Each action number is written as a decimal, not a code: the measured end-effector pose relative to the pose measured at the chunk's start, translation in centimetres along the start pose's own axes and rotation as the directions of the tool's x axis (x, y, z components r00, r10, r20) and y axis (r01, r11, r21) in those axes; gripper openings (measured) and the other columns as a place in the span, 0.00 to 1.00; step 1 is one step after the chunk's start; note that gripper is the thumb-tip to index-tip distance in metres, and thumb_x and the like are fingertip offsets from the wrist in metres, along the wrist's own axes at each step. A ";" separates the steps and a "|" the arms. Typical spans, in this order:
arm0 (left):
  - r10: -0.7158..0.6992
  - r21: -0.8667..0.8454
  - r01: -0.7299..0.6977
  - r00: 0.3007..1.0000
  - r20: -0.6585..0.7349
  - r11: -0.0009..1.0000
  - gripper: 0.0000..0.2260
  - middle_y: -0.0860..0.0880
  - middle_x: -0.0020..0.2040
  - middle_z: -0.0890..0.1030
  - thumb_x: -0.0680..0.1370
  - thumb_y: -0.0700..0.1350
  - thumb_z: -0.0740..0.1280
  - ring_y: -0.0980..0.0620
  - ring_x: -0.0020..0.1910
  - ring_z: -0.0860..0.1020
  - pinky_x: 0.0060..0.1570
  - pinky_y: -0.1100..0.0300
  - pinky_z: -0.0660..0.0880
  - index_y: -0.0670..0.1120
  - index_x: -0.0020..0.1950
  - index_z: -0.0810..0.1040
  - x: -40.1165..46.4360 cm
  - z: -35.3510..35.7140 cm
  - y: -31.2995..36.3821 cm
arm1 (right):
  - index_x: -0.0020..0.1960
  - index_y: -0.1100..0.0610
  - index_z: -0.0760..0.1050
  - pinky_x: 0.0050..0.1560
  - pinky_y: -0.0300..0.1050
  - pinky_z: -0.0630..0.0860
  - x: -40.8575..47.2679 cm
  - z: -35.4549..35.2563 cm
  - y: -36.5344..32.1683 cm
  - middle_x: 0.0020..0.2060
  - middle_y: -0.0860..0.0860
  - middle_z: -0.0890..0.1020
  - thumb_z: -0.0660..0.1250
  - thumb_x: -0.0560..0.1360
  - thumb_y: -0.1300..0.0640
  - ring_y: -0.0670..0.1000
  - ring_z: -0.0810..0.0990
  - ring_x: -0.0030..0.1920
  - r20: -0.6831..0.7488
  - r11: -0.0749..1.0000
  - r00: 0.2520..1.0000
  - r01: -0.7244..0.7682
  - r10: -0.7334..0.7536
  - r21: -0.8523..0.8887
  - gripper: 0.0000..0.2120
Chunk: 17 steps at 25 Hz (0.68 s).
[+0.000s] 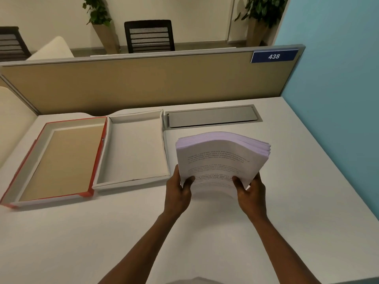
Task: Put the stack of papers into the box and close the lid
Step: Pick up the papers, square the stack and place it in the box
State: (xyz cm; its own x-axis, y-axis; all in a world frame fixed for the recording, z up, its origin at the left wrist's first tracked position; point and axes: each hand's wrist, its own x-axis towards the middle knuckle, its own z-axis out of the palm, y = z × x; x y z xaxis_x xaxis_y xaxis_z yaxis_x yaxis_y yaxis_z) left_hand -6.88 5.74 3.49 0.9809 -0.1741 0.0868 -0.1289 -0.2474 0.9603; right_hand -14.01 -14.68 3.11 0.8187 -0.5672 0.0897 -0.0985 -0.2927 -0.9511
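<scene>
A thick stack of printed white papers is held above the white desk, its far end bowed upward. My left hand grips the stack's near left corner and my right hand grips its near right corner. To the left lies the open white box, empty, with low walls. Beside that, further left, the lid lies upside down, with red outer sides and a brown inside. The stack is to the right of the box and apart from it.
A grey cable flap is set into the desk behind the stack. A tan partition with a blue "438" label closes the desk's far edge, and a light blue wall its right side. Chairs and plants stand beyond.
</scene>
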 end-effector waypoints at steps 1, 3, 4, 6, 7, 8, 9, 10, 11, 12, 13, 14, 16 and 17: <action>0.015 0.009 -0.015 1.000 -0.002 1.000 0.27 0.69 0.56 0.81 0.78 0.39 0.67 0.65 0.56 0.79 0.51 0.72 0.77 0.72 0.63 0.69 -0.2 0.0 -0.2 | 0.70 0.55 0.69 0.54 0.47 0.80 -0.3 -0.1 0.1 0.56 0.50 0.80 0.72 0.76 0.58 0.51 0.80 0.53 -0.009 1.000 1.000 0.007 -0.007 -0.006 0.25; 0.045 0.010 -0.045 0.999 -0.004 0.999 0.25 0.68 0.56 0.81 0.78 0.40 0.66 0.63 0.56 0.80 0.50 0.71 0.77 0.71 0.63 0.70 -0.8 -0.1 -0.6 | 0.70 0.56 0.70 0.54 0.43 0.80 -1.0 -0.3 0.2 0.55 0.49 0.80 0.72 0.76 0.57 0.50 0.79 0.54 -0.005 0.999 1.000 0.031 -0.031 -0.022 0.24; 0.049 0.010 -0.049 0.999 0.002 0.999 0.24 0.68 0.55 0.81 0.79 0.41 0.66 0.63 0.56 0.80 0.50 0.71 0.77 0.71 0.63 0.70 -1.0 -0.1 -0.8 | 0.70 0.56 0.69 0.54 0.41 0.79 -1.2 -0.3 0.3 0.55 0.49 0.80 0.72 0.76 0.57 0.49 0.79 0.54 0.004 0.999 0.999 0.041 -0.040 -0.030 0.24; 0.041 0.028 -0.042 0.998 0.042 0.999 0.21 0.69 0.55 0.80 0.80 0.44 0.66 0.63 0.55 0.79 0.49 0.72 0.77 0.69 0.64 0.69 -1.0 -0.4 -1.1 | 0.70 0.57 0.69 0.53 0.39 0.78 -1.3 -0.3 0.3 0.55 0.49 0.80 0.72 0.76 0.58 0.50 0.79 0.54 0.011 0.998 0.999 0.047 -0.047 -0.042 0.24; 0.043 0.043 -0.047 0.996 0.077 0.998 0.20 0.70 0.55 0.79 0.80 0.45 0.65 0.63 0.55 0.79 0.49 0.73 0.77 0.68 0.65 0.68 -0.8 -0.7 -1.3 | 0.69 0.58 0.70 0.52 0.39 0.78 -1.3 -0.2 0.0 0.55 0.50 0.80 0.72 0.76 0.59 0.51 0.80 0.53 0.005 0.998 0.999 0.047 -0.047 -0.051 0.24; 0.052 0.060 -0.059 0.992 0.116 0.996 0.20 0.70 0.56 0.79 0.80 0.45 0.65 0.62 0.54 0.80 0.49 0.74 0.76 0.65 0.66 0.66 -0.6 -1.2 -1.3 | 0.69 0.58 0.70 0.51 0.39 0.78 -1.1 -0.1 -0.3 0.54 0.50 0.80 0.72 0.76 0.59 0.51 0.80 0.52 -0.002 0.997 0.999 0.054 -0.054 -0.061 0.23; 0.061 0.078 -0.074 0.986 0.153 0.994 0.21 0.67 0.57 0.79 0.81 0.43 0.66 0.60 0.53 0.80 0.50 0.75 0.76 0.63 0.68 0.65 -0.4 -1.7 -1.2 | 0.67 0.57 0.71 0.49 0.39 0.78 -0.9 0.0 -0.7 0.54 0.50 0.80 0.72 0.76 0.59 0.52 0.80 0.51 -0.006 0.995 0.998 0.068 -0.069 -0.076 0.22; 0.068 0.090 -0.086 0.980 0.186 0.992 0.22 0.63 0.59 0.80 0.80 0.41 0.66 0.59 0.53 0.80 0.51 0.75 0.75 0.60 0.69 0.65 -0.2 -2.2 -1.1 | 0.65 0.55 0.71 0.48 0.39 0.79 -0.9 0.1 -1.1 0.53 0.49 0.80 0.73 0.76 0.59 0.52 0.80 0.49 -0.003 0.992 0.996 0.084 -0.084 -0.093 0.20; 0.074 0.091 -0.095 0.975 0.208 0.991 0.23 0.59 0.61 0.80 0.80 0.40 0.65 0.58 0.53 0.80 0.52 0.75 0.76 0.57 0.71 0.65 0.0 -2.9 -1.1 | 0.64 0.52 0.71 0.46 0.37 0.79 -0.8 0.2 -1.5 0.52 0.49 0.79 0.73 0.76 0.58 0.52 0.80 0.48 0.010 0.989 0.995 0.096 -0.095 -0.109 0.19; 0.080 0.088 -0.100 0.973 0.215 0.991 0.23 0.56 0.62 0.80 0.80 0.39 0.65 0.56 0.53 0.80 0.53 0.73 0.77 0.54 0.72 0.65 0.1 -3.5 -1.1 | 0.62 0.48 0.70 0.45 0.34 0.78 -0.8 0.3 -1.9 0.52 0.48 0.79 0.73 0.75 0.58 0.51 0.80 0.46 0.030 0.987 0.995 0.102 -0.099 -0.122 0.19; 0.086 0.084 -0.105 0.974 0.210 0.991 0.23 0.55 0.62 0.81 0.79 0.40 0.65 0.55 0.54 0.81 0.54 0.70 0.79 0.52 0.73 0.65 0.0 -4.2 -1.1 | 0.61 0.46 0.69 0.43 0.30 0.77 -0.9 0.4 -2.4 0.51 0.48 0.79 0.73 0.75 0.57 0.48 0.80 0.45 0.053 0.986 0.994 0.104 -0.097 -0.130 0.20; 0.091 0.076 -0.108 0.975 0.201 0.991 0.23 0.55 0.62 0.81 0.79 0.40 0.65 0.55 0.55 0.81 0.55 0.67 0.80 0.52 0.73 0.66 -0.1 -5.0 -1.1 | 0.61 0.45 0.68 0.41 0.26 0.76 -0.9 0.6 -3.0 0.51 0.47 0.79 0.73 0.75 0.56 0.45 0.80 0.44 0.077 0.985 0.992 0.105 -0.095 -0.135 0.20; 0.087 0.057 -0.099 0.979 0.185 0.993 0.22 0.59 0.61 0.81 0.80 0.41 0.66 0.55 0.58 0.82 0.55 0.65 0.81 0.56 0.72 0.66 -0.5 -7.0 -1.1 | 0.60 0.44 0.68 0.34 0.24 0.76 -0.9 1.7 -4.2 0.50 0.46 0.79 0.72 0.75 0.55 0.42 0.80 0.44 0.129 0.984 0.988 0.103 -0.084 -0.147 0.18; 0.074 0.049 -0.084 0.981 0.180 0.995 0.23 0.61 0.61 0.81 0.80 0.42 0.67 0.55 0.58 0.82 0.54 0.64 0.81 0.58 0.71 0.66 -0.6 -8.3 -1.0 | 0.59 0.45 0.68 0.33 0.25 0.76 -0.7 2.5 -4.8 0.50 0.46 0.80 0.73 0.76 0.55 0.42 0.80 0.44 0.151 0.982 0.985 0.104 -0.080 -0.158 0.18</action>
State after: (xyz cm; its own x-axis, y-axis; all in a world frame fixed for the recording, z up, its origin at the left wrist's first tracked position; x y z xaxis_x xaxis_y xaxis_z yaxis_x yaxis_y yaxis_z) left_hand -6.10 13.95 4.68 0.9263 -0.3609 0.1083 -0.2177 -0.2780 0.9356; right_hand -12.71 -10.92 6.91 0.9001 -0.4189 0.1200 -0.1009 -0.4683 -0.8778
